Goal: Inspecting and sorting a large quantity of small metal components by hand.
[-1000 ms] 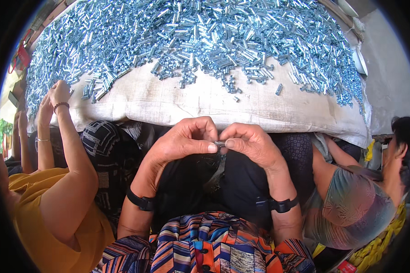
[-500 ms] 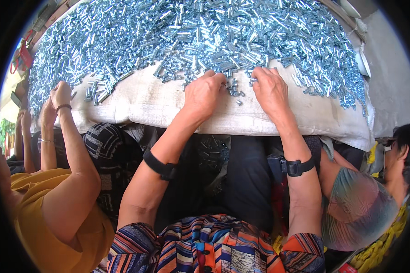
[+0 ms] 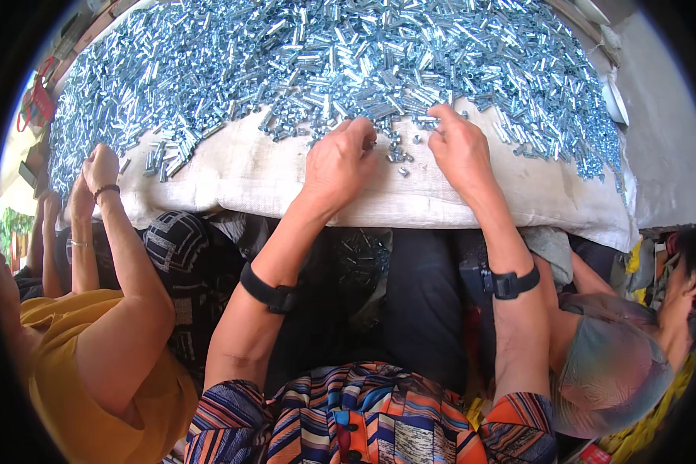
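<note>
A wide heap of small shiny bluish-silver metal pieces (image 3: 325,58), mostly short tubes, covers the far part of a whitish woven cloth (image 3: 263,185). At the heap's near edge my left hand (image 3: 340,164) is closed, its fingers curled inward; what they hold is mostly hidden. Several short loose pieces (image 3: 396,151) lie on the cloth between my hands. My right hand (image 3: 462,151) has its index finger stretched toward the heap's edge and the thumb apart from it, with no piece visible between them.
To my left, a person in a mustard top (image 3: 124,348) has both hands at the cloth's edge. At my right sits another person in a grey-green patterned garment (image 3: 611,371). A red item (image 3: 37,104) hangs at the far left. More metal pieces (image 3: 363,255) lie below, between my knees.
My right hand has opened, its index finger reaching out toward the heap. My left hand has shifted slightly left, still curled. The person at the right has leaned lower.
</note>
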The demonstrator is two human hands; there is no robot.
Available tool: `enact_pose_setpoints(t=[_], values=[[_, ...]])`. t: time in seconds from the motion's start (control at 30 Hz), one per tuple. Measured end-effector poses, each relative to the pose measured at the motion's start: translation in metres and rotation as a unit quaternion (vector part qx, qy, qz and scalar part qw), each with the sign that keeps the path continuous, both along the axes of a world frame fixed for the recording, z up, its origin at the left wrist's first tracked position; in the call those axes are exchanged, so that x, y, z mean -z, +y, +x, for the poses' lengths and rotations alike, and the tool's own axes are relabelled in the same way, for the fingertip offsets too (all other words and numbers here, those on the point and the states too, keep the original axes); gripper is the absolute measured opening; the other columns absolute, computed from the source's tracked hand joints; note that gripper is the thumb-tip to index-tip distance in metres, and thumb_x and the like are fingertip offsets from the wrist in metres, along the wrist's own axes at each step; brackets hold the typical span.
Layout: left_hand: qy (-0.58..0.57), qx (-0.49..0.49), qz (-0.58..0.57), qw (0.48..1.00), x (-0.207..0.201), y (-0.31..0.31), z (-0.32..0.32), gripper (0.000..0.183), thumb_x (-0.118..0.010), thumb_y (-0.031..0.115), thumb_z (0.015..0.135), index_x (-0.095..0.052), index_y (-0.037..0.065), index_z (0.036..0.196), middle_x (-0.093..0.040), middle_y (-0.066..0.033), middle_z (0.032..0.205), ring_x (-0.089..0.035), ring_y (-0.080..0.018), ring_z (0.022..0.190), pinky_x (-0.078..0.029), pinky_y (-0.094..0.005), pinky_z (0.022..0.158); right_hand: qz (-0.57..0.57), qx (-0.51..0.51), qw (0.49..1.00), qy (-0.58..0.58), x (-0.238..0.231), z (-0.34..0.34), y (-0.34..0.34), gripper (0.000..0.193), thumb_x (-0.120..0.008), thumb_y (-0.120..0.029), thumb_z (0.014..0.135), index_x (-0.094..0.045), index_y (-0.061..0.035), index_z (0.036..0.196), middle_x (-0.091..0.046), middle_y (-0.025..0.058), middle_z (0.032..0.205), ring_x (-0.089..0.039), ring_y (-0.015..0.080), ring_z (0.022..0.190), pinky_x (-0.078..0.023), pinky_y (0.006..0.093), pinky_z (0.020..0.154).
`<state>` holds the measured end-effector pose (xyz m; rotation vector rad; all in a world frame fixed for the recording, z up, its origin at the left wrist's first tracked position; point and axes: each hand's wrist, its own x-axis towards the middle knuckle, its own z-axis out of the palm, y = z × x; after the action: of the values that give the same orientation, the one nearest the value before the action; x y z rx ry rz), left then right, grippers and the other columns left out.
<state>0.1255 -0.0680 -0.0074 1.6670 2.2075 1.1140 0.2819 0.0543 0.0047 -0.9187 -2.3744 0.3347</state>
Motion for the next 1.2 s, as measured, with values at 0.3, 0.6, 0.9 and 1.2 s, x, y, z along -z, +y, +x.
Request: enact_pose_setpoints(t=[0.3,0.6,0.9,1.2], values=[[-0.214,0.082,-0.018,0.973,-0.018,-0.035,0.002,0.015,-0.061,0.005,0.082,-0.058,0.001,0.096,-0.058,-0.0013,0.078,-0.054,-0.0079,0.07,-0.045,-0.0247,0.063,-0.529,-0.086,0.762,0.363,-0.003,0.021,-0.069,0.01,-0.055,-0.008,0.09,-0.058,-0.0007,0.096,-0.06,0.004,0.074,-0.057,0.0092,0.063,-0.048,0.0237,0.062],[-0.581,0.104,0.022,0.807,-0.022,-0.061,0.018,0.014,-0.059,0.008,0.087,-0.058,0.0,0.098,-0.062,-0.0066,0.082,-0.059,-0.0114,0.069,-0.049,-0.0236,0.066,-0.527,-0.103,0.752,0.381,-0.006,0.019,-0.097,0.006,-0.055,-0.007,0.09,-0.056,-0.0027,0.093,-0.059,0.0048,0.078,-0.058,0.0104,0.065,-0.049,0.0247,0.064],[-0.575,0.142,0.05,0.804,-0.02,-0.07,0.017,0.01,-0.061,0.006,0.087,-0.06,0.0,0.096,-0.062,-0.0045,0.08,-0.059,-0.0097,0.068,-0.049,-0.0228,0.065,-0.609,-0.119,0.652,0.435,0.0,0.019,-0.106,0.005,-0.051,-0.007,0.092,-0.054,-0.0037,0.095,-0.059,0.0055,0.079,-0.059,0.0124,0.064,-0.05,0.026,0.063],[-0.524,0.213,-0.017,0.825,-0.026,-0.079,0.01,0.008,-0.064,0.006,0.085,-0.059,0.002,0.09,-0.06,0.0004,0.075,-0.054,-0.0052,0.066,-0.045,-0.0196,0.06,-0.637,-0.145,0.633,0.415,0.003,0.027,-0.112,0.008,-0.053,-0.011,0.093,-0.053,-0.0039,0.093,-0.059,0.0064,0.077,-0.059,0.0129,0.06,-0.05,0.0261,0.057]])
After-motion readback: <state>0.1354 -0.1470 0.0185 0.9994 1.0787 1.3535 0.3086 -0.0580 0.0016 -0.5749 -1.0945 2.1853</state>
